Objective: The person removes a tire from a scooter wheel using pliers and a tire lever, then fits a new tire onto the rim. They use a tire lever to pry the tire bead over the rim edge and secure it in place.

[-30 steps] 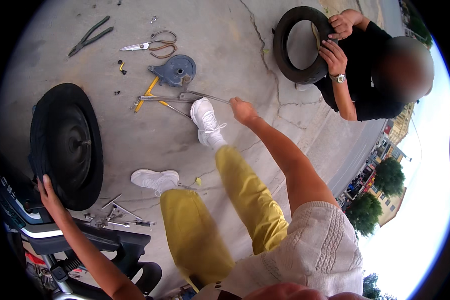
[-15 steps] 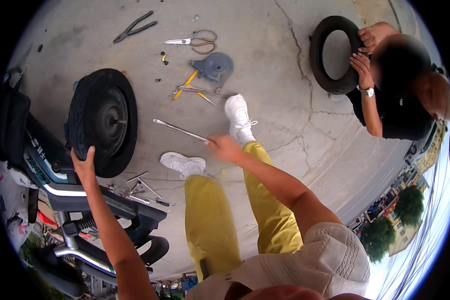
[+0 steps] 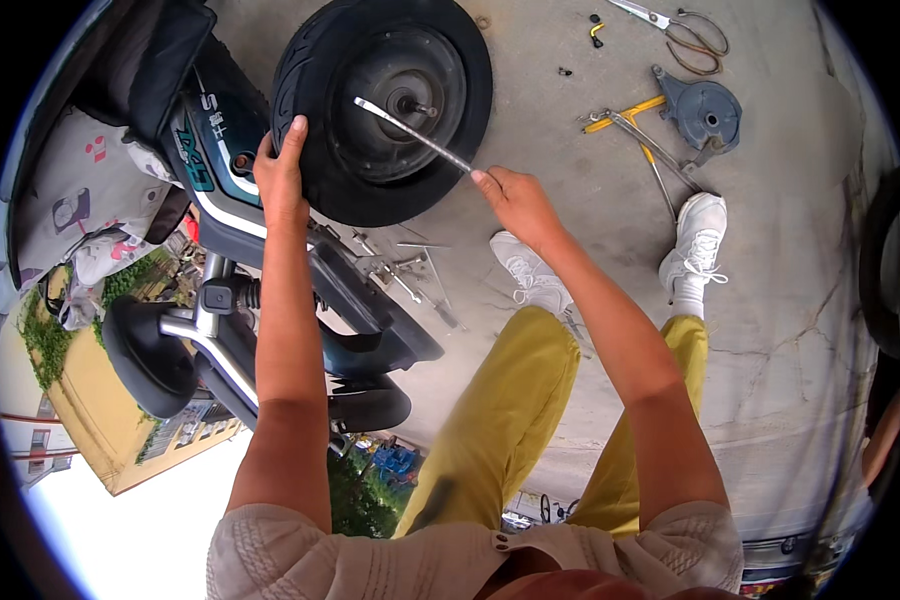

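A scooter wheel with a black tyre (image 3: 315, 90) stands upright beside the scooter, its dark hub (image 3: 405, 105) and axle facing me. My left hand (image 3: 282, 182) grips the tyre's lower left edge, thumb on the near side and the other fingers mostly hidden. In my right hand (image 3: 518, 203) is a long silver tyre lever (image 3: 415, 133), held closed around its near end. The lever's flat tip lies in front of the hub, left of the axle; I cannot tell whether it touches.
A dark scooter (image 3: 235, 165) fills the left. Small metal tools (image 3: 400, 275) lie below the wheel. On the concrete to the right are a grey brake drum plate (image 3: 705, 110), a yellow-handled tool (image 3: 625, 113) and scissors (image 3: 695, 40). Another tyre (image 3: 882, 265) shows at the right rim.
The view has turned left, so the wheel appears nearer the middle. My right hand has brought the tyre lever from over the floor to before the hub. My left hand stays on the tyre.
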Available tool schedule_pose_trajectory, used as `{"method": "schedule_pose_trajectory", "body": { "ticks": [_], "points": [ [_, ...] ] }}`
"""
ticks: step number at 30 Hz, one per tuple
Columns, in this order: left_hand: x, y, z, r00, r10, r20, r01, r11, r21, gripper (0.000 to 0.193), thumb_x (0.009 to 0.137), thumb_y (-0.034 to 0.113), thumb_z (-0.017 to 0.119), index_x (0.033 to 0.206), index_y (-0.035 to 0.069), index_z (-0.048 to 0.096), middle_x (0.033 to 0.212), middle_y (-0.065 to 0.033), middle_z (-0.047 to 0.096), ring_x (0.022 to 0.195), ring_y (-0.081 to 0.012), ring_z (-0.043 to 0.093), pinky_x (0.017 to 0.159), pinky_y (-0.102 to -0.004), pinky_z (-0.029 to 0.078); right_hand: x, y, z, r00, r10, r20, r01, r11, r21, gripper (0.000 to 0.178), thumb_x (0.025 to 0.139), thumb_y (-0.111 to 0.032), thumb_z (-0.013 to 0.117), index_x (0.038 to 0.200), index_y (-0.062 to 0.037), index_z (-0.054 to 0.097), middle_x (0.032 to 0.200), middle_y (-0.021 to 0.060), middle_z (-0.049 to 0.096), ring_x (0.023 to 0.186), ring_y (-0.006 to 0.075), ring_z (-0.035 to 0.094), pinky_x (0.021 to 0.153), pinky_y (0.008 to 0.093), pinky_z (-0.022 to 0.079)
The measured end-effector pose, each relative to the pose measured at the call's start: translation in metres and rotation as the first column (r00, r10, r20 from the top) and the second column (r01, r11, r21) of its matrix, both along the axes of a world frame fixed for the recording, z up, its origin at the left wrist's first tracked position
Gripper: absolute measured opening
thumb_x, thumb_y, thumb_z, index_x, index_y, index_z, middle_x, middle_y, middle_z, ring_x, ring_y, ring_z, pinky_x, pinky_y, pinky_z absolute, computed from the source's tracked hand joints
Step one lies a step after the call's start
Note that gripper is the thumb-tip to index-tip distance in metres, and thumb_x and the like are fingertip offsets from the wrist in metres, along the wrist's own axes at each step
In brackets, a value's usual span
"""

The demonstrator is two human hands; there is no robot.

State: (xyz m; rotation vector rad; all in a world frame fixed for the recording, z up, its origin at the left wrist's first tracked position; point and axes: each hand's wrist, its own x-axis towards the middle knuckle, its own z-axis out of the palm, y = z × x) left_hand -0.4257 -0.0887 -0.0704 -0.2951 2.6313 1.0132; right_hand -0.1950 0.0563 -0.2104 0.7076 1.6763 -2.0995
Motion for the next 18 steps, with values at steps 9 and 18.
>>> {"method": "schedule_pose_trajectory", "body": {
  "ticks": [9, 18],
  "points": [
    [-0.029, 0.004, -0.001, 0.995, -0.018, 0.095, 0.015, 1.000, 0.026, 0.072, 0.078, 0.043, 0.075, 0.122, -0.010, 0.053, 0.112, -0.0180, 0.062, 0.099, -0.0234, 0.062, 0.090, -0.0305, 0.047, -0.037, -0.034, 0.000, 0.995, -0.063, -0.082, 0.069, 0.995, 0.068, 0.043, 0.096, -0.039, 0.049, 0.080, -0.0008, 0.060, 0.071, 0.0198, 0.061, 0.069, 0.0401, 0.059, 0.063, 0.0497, 0.045],
    [-0.030, -0.003, -0.003, 0.996, 0.013, 0.088, -0.017, 0.999, 0.040, 0.069, 0.083, 0.043, 0.071, 0.124, -0.009, 0.051, 0.117, -0.0175, 0.062, 0.104, -0.0247, 0.061, 0.092, -0.0326, 0.048, -0.051, -0.049, -0.005, 0.982, -0.156, -0.103, 0.160, 0.987, 0.026, 0.041, 0.095, -0.036, 0.052, 0.079, 0.0009, 0.061, 0.070, 0.0214, 0.061, 0.070, 0.0412, 0.059, 0.064, 0.0501, 0.045]
  ]
}}
